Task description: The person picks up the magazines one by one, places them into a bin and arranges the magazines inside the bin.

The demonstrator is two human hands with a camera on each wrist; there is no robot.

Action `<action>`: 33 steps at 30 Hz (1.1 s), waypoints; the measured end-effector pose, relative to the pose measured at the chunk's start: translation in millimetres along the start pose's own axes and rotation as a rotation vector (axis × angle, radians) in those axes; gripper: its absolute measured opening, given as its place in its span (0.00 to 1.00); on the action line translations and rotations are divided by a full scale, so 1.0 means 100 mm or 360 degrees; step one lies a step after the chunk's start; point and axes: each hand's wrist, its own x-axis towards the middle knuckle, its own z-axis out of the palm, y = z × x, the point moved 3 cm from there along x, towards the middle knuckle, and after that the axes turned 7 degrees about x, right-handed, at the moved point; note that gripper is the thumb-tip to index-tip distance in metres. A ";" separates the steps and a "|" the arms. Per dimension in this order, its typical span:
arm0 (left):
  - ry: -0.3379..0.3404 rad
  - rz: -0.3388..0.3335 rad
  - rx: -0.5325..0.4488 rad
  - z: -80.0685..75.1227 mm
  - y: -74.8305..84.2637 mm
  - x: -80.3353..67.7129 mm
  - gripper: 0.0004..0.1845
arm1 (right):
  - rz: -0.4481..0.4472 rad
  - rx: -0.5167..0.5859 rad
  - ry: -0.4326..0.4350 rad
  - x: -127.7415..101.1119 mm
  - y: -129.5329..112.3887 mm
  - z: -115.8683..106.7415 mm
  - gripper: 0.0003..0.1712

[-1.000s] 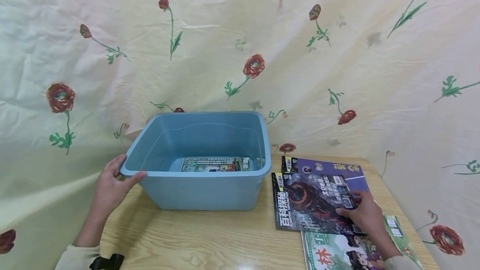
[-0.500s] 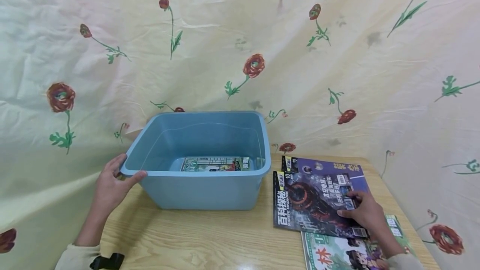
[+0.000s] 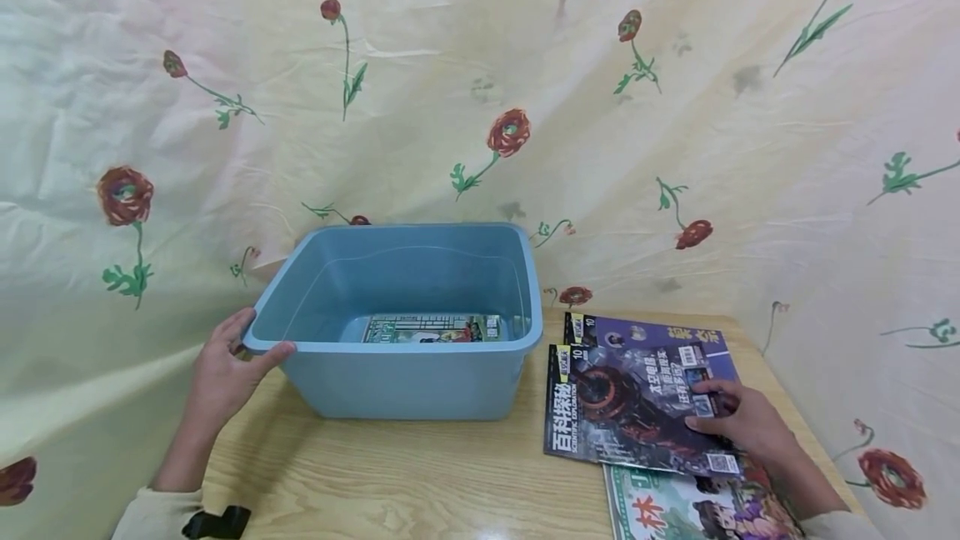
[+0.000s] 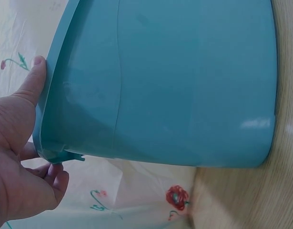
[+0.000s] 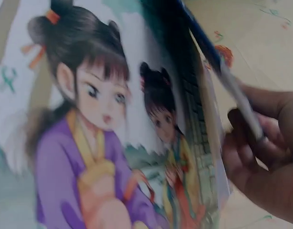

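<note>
Our left hand (image 3: 225,369) grips the blue bin's (image 3: 405,382) left rim – our right hand (image 3: 738,422) pinches the dark magazine's (image 3: 626,407) right edge.

Smooth plastic tub (image 3: 420,382), glossy paper magazines (image 3: 630,407) — wood-grain table (image 3: 405,482)

It looked like a makeshift recording corner in a home rather than a shop or lab: a cream cloth printed with red flowers (image 3: 508,132) hung as a backdrop behind and beside a small wood-grain table (image 3: 420,473), hiding the room. On the table stood a plain blue plastic tub (image 3: 405,382), and children's and science magazines (image 3: 637,407) lay beside it
</note>
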 end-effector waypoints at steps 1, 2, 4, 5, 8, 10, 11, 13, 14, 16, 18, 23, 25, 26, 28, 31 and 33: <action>0.0000 0.0000 0.0001 0.00 0.00 0.00 0.53 | 0.0007 0.0062 -0.0038 -0.01 0.00 -0.02 0.40; 0.0000 -0.0001 0.0001 0.00 0.00 0.00 0.53 | 0.0017 0.0115 -0.0083 -0.02 -0.01 -0.03 0.40; -0.0003 -0.0007 0.0000 0.00 0.00 0.00 0.53 | 0.0006 0.0203 -0.0198 -0.05 -0.02 -0.08 0.40; -0.0004 -0.0009 0.0002 -0.01 -0.01 -0.01 0.53 | 0.0012 0.0244 -0.0249 -0.06 -0.02 -0.10 0.40; -0.0006 -0.0014 0.0007 -0.01 -0.02 -0.01 0.52 | -0.0015 0.0329 -0.0368 -0.10 -0.03 -0.14 0.41; -0.0006 -0.0015 0.0024 -0.01 -0.02 -0.01 0.53 | -0.0062 0.0337 -0.0389 -0.12 -0.04 -0.15 0.40; -0.0008 -0.0016 0.0031 -0.01 -0.03 -0.01 0.53 | -0.0087 0.0324 -0.0377 -0.12 -0.04 -0.15 0.40; -0.0010 -0.0020 0.0045 0.00 -0.03 0.00 0.53 | -0.0150 0.0280 -0.0347 -0.13 -0.04 -0.15 0.40; -0.0009 -0.0021 0.0051 0.00 -0.03 0.00 0.53 | -0.0168 0.0262 -0.0326 -0.13 -0.04 -0.15 0.39; -0.0011 -0.0019 0.0050 0.01 -0.03 0.01 0.53 | -0.0190 0.0246 -0.0296 -0.14 -0.04 -0.17 0.39; -0.0013 -0.0015 0.0048 0.01 -0.03 0.01 0.53 | -0.0214 0.0266 -0.0296 -0.15 -0.04 -0.19 0.38; -0.0013 0.0003 0.0065 0.01 -0.03 0.01 0.53 | -0.0295 0.0440 -0.0331 -0.19 -0.01 -0.28 0.35; -0.0009 0.0007 0.0073 0.01 -0.03 0.00 0.52 | -0.0334 0.0513 -0.0341 -0.20 0.00 -0.32 0.34; -0.0008 0.0007 0.0075 0.00 -0.02 0.00 0.52 | -0.0364 0.0537 -0.0357 -0.20 0.01 -0.35 0.34; -0.0007 0.0007 0.0068 0.00 -0.02 0.00 0.52 | -0.0383 0.0550 -0.0360 -0.21 0.02 -0.39 0.34; -0.0007 0.0003 0.0050 0.00 -0.02 0.00 0.53 | -0.0408 0.0555 -0.0341 -0.21 0.02 -0.47 0.34; -0.0006 0.0005 0.0039 -0.01 -0.02 0.01 0.53 | -0.0457 0.0644 -0.0363 -0.20 0.02 -0.52 0.34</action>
